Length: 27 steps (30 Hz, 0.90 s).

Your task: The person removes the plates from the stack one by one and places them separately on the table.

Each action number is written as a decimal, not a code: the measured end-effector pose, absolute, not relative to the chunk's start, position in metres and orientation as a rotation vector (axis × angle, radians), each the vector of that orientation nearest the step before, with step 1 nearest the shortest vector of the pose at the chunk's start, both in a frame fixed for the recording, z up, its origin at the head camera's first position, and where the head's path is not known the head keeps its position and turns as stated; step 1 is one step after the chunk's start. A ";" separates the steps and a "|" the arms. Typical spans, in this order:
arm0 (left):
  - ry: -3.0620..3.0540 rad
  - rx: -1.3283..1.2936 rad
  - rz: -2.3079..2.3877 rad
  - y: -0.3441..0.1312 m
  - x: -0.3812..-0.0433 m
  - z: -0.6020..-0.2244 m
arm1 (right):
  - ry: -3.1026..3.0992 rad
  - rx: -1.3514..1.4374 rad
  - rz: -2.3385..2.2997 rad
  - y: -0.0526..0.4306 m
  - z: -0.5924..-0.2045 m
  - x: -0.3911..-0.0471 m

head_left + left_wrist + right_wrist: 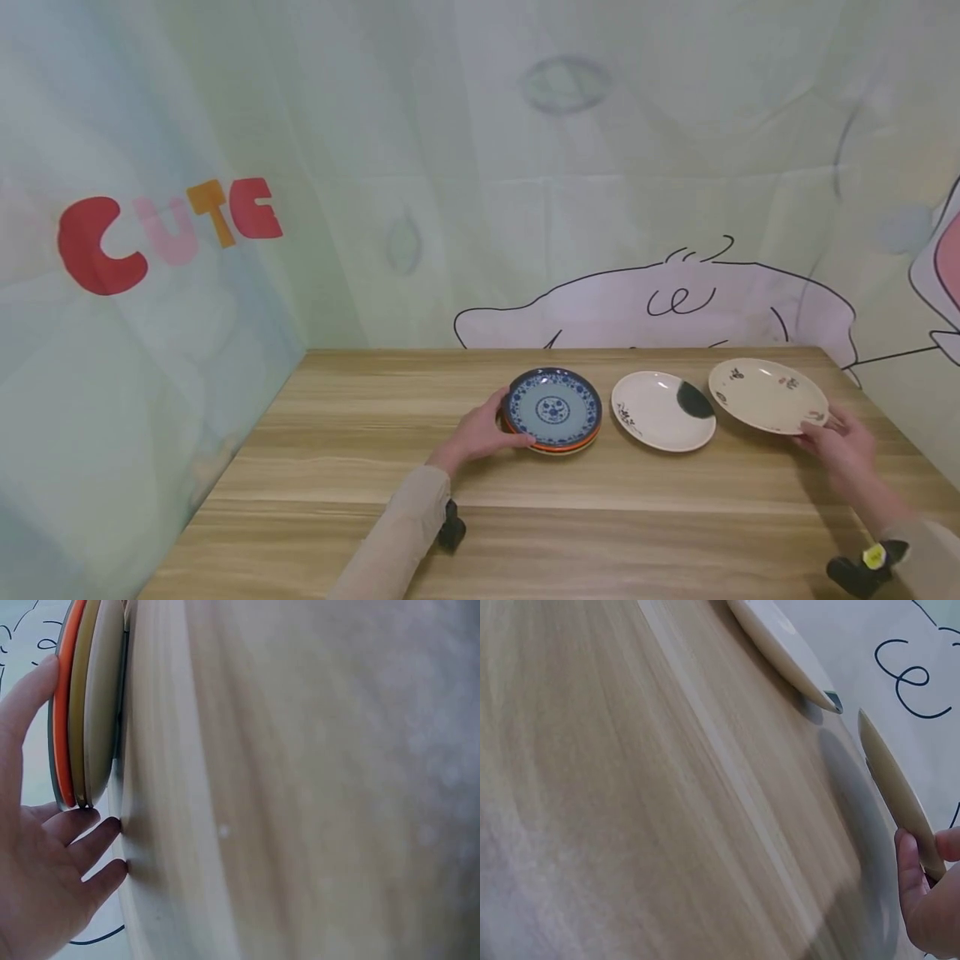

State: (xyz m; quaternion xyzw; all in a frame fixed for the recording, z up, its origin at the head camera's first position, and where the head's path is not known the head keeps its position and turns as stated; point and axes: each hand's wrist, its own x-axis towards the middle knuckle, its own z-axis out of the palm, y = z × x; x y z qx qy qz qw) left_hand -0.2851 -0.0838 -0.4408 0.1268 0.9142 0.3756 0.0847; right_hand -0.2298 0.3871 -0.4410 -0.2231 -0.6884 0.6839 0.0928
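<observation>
My left hand (480, 432) holds the left side of a stack of plates, thumb at the near rim and fingers round the far left edge. On top lies a blue-patterned plate (553, 408); an orange-edged plate (67, 712) and paler ones (103, 712) show under it in the left wrist view. My right hand (840, 442) pinches the near right rim of a cream plate (768, 398) with small floral motifs. That plate is tilted and raised over the table, its shadow below it in the right wrist view. Between the hands sits a white plate (652, 412) with a dark green patch.
Everything stands toward the back of a wood-grain table (360, 400). Behind it hangs a pale printed curtain (375, 167) with a cartoon outline and coloured letters. Dark wrist-worn devices (452, 527) sit at both cuffs.
</observation>
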 end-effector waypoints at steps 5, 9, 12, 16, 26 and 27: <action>2.725 0.375 1.128 -0.083 -0.286 -0.441 | -1.996 -0.653 2.068 0.391 -0.445 -0.226; 2.724 0.381 1.132 -0.083 -0.286 -0.442 | -1.990 -0.669 2.065 0.391 -0.447 -0.223; 2.722 0.382 1.139 -0.083 -0.286 -0.441 | -2.033 -0.697 2.033 0.392 -0.447 -0.223; 2.720 0.376 1.143 -0.083 -0.285 -0.438 | -2.077 -0.719 2.007 0.392 -0.449 -0.223; 2.706 0.376 1.145 -0.084 -0.284 -0.439 | -2.244 -0.784 1.818 0.393 -0.457 -0.220; 2.707 0.377 1.145 -0.084 -0.284 -0.439 | -2.248 -0.781 1.807 0.392 -0.457 -0.219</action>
